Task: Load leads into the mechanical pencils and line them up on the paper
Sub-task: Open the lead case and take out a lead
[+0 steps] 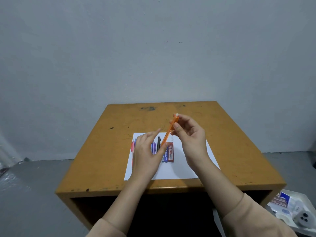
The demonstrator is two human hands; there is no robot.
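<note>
An orange mechanical pencil (169, 132) is held tilted above the white paper (181, 168), its white cap end pointing up and away. My right hand (189, 135) pinches its upper half between thumb and fingers. My left hand (147, 151) pinches its lower tip, index finger stretched out. On the paper lie a red pencil (132, 147) at the left, purple pencils (153, 147), a black pencil (159, 142), a blue lead case (165, 155) and a red lead case (170, 152). My left hand hides part of the row.
The paper lies on a scuffed wooden table (119, 151) set against a grey wall. On the floor at the lower right stands a white tray (290, 211) with boxes and small items. A small white bit (172, 138) lies on the paper near the cases.
</note>
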